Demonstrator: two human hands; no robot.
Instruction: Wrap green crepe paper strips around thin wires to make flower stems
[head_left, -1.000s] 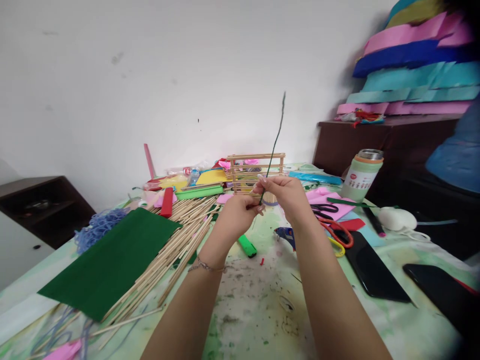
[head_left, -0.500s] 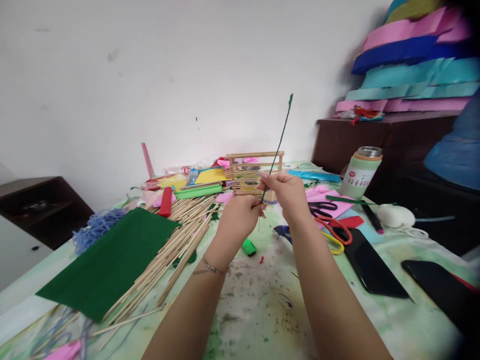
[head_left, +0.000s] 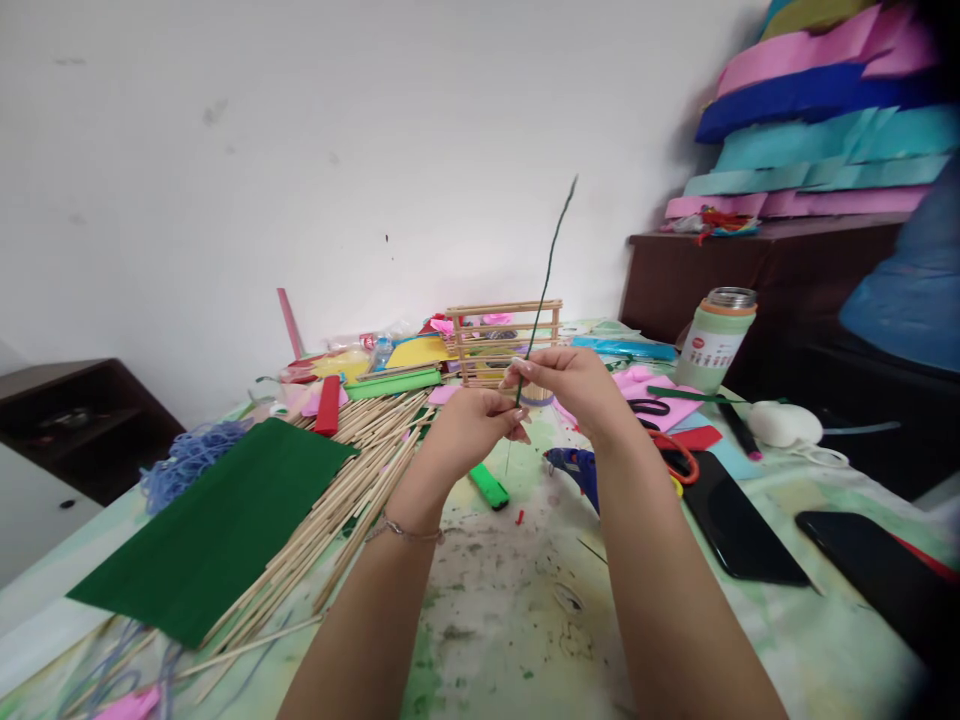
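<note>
A thin green-wrapped wire (head_left: pixel 550 262) stands upright between my hands, leaning slightly right, with its upper part bent a little. My left hand (head_left: pixel 474 428) pinches its lower part between thumb and fingers. Just above, my right hand (head_left: pixel 576 388) grips the same wire with its fingertips. A bare, very thin end pokes out below my left fingers. Under the hands lie a green box cutter (head_left: pixel 489 487) and a tiny red scrap (head_left: pixel 519 517). A blue glue gun (head_left: pixel 576 466) rests partly behind my right forearm.
Left: a dark green sheet (head_left: pixel 217 530), wooden sticks (head_left: pixel 337 500) and blue yarn (head_left: pixel 187 462). A stick frame (head_left: pixel 506 304) stands behind my hands. Right: scissors (head_left: pixel 675 452), two black phones (head_left: pixel 742 525) (head_left: pixel 877 570) and a bottle (head_left: pixel 709 350).
The wire's flattened green tip has become thin and smooth, and its top now curves. Both hands still hold the wire; the view has shifted slightly.
</note>
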